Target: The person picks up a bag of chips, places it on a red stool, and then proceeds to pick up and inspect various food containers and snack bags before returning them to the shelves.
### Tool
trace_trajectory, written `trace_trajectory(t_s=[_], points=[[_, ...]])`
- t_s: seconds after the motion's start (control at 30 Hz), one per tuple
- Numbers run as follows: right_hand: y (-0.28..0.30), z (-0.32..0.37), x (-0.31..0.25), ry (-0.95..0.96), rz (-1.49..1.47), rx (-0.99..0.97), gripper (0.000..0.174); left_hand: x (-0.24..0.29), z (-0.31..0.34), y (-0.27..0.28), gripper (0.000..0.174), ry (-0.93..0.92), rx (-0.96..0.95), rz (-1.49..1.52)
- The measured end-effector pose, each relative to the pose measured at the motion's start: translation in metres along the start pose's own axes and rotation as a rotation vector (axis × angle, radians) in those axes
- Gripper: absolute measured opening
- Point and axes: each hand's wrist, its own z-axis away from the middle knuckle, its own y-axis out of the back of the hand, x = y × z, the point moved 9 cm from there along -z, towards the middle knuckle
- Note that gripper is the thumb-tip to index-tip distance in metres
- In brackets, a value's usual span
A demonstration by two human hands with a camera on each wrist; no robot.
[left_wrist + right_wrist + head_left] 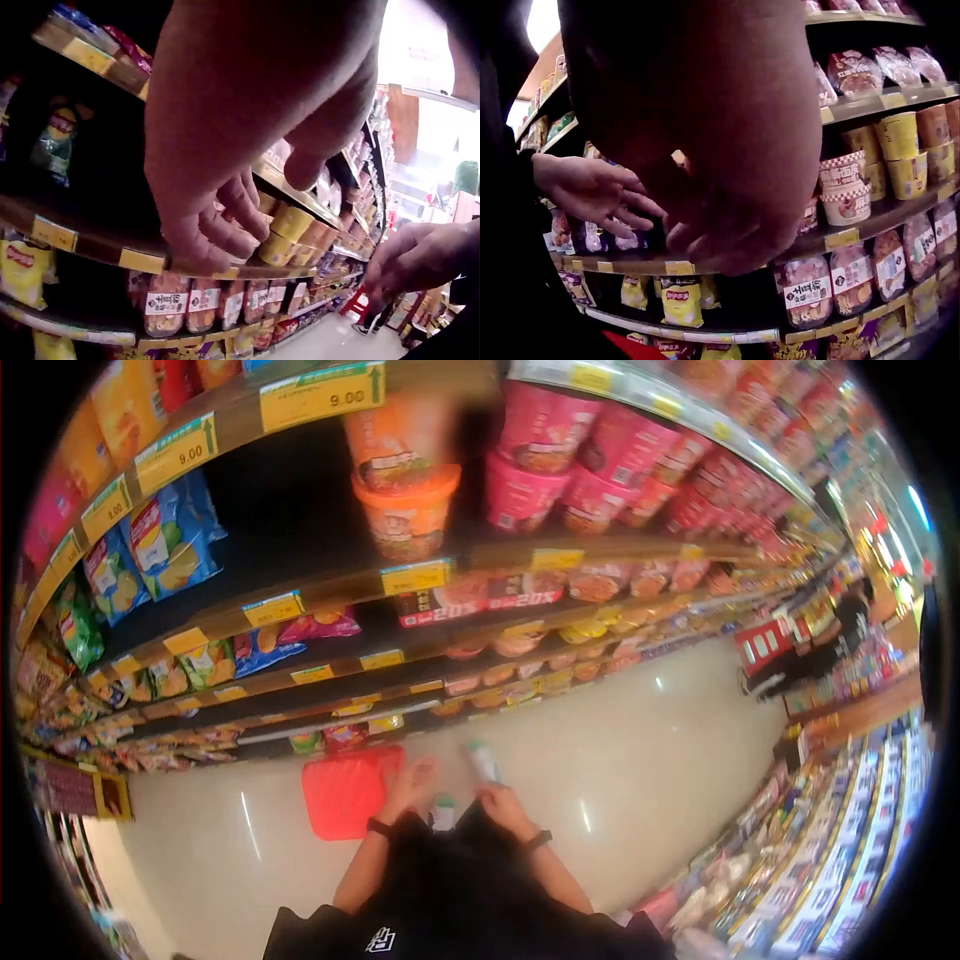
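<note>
My left hand (408,787) hangs low in front of my body, its fingers loosely extended with nothing in them. In the right wrist view the same left hand (600,193) shows its palm and spread fingers. My right hand (505,808) is a short way to its right, fingers loosely bent, and no item shows in it. From the left wrist, the right hand (420,255) appears at the right side, apart from the left fingers (217,232). A red basket (345,795) is just left of my left hand.
Shelves ahead carry an orange instant noodle tub (405,510), pink noodle tubs (525,490) and blue chip bags (170,540). Pale floor (640,760) runs along the aisle. My shoe (482,760) shows beyond the hands. Another person (845,625) is at the far right.
</note>
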Motion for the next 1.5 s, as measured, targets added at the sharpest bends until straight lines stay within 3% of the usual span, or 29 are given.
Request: trace_trajectory(t_s=[0.2, 0.37, 0.4, 0.43, 0.57, 0.67, 0.77, 0.83, 0.97, 1.03, 1.13, 1.2, 1.3, 1.33, 1.5], points=[[0.058, -0.103, -0.029, 0.118, -0.17, -0.02, 0.029, 0.085, -0.041, 0.044, 0.039, -0.014, 0.231, 0.077], [0.117, -0.179, -0.06, 0.313, -0.184, 0.154, 0.039, 0.182, -0.082, 0.085, 0.038, -0.187, 0.615, -0.046], [0.128, -0.193, -0.077, 0.225, -0.177, 0.01, 0.049, 0.198, -0.086, 0.094, 0.039, -0.218, 0.697, -0.097], [0.142, -0.204, -0.097, 0.285, -0.199, 0.045, 0.05, 0.212, -0.09, 0.101, 0.039, -0.246, 0.781, -0.149], [0.154, -0.249, -0.124, 0.411, -0.166, 0.094, 0.059, 0.225, -0.11, 0.117, 0.045, -0.327, 1.004, -0.237], [0.143, -0.273, -0.116, 0.379, -0.094, 0.037, 0.069, 0.221, -0.131, 0.108, 0.047, -0.263, 0.927, -0.186], [0.135, -0.288, -0.111, 0.337, -0.163, -0.063, 0.065, 0.217, -0.145, 0.099, 0.045, -0.177, 0.863, -0.16], [0.139, -0.29, -0.113, 0.347, -0.157, -0.011, 0.062, 0.223, -0.155, 0.092, 0.043, -0.138, 0.798, -0.019], [0.143, -0.29, -0.131, 0.472, -0.05, 0.086, 0.065, 0.223, -0.165, 0.081, 0.047, -0.261, 0.858, -0.075], [0.149, -0.285, -0.142, 0.501, 0.011, 0.177, 0.066, 0.232, -0.159, 0.08, 0.058, -0.23, 0.929, -0.23], [0.161, -0.288, -0.162, 0.367, -0.037, 0.091, 0.052, 0.225, -0.16, 0.08, 0.063, -0.166, 0.928, -0.258], [0.166, -0.29, -0.157, 0.402, -0.077, 0.209, 0.044, 0.223, -0.16, 0.084, 0.065, -0.142, 0.946, -0.298], [0.154, -0.293, -0.125, 0.254, -0.147, 0.178, 0.078, 0.197, -0.175, 0.082, 0.063, -0.114, 0.839, -0.136], [0.154, -0.288, -0.133, 0.243, -0.168, 0.208, 0.077, 0.197, -0.18, 0.087, 0.062, -0.108, 0.78, -0.05], [0.158, -0.283, -0.144, 0.25, -0.21, 0.229, 0.075, 0.219, -0.189, 0.095, 0.051, -0.2, 0.749, -0.279]])
